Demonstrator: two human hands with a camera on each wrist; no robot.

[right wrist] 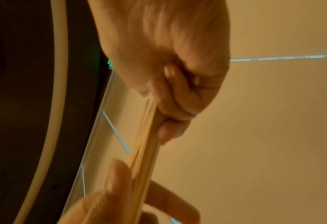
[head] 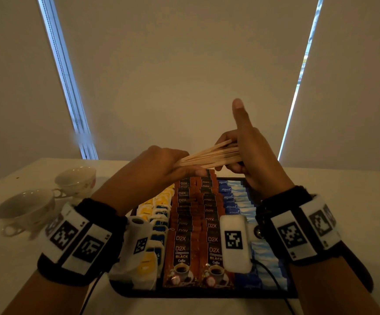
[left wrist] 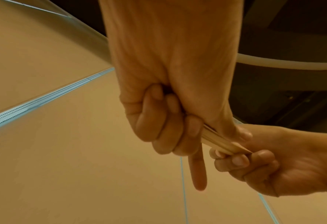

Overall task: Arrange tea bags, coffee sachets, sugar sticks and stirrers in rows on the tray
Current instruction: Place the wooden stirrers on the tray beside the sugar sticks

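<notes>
1. The left hand [head: 152, 164] is raised over the far end of the tray [head: 207, 293], its fingers curled round one end of a bundle of wooden stirrers [head: 209, 155].
2. In the left wrist view the left hand [left wrist: 158, 106] has three fingers folded into the palm, with the stirrers [left wrist: 220, 143] pressed between them and the thumb; its index finger points straight out, clear of the bundle.
3. The right hand [head: 252, 155] grips the other end of the bundle with curled fingers, while its index finger sticks straight up, off the wood.
4. The right wrist view shows the right hand [right wrist: 170, 72] wrapped tightly about the stirrers [right wrist: 145, 148], which fan slightly apart between the two hands.
5. The stirrers are held in the air, roughly level, touching nothing but the hands.
6. The tray lies at the near edge of the desk [head: 14, 258], under both wrists.
7. On the tray run rows from near edge to far edge: tea bags [head: 159, 214] at the left, two rows of brown coffee sachets [head: 191, 223] in the middle, and blue sugar sticks [head: 236, 196] at the right.
8. The strip of tray right of the sugar sticks is hidden by the right wrist.
9. Two cups [head: 50, 201] stand on the desk near its left side, left of the tray.
</notes>
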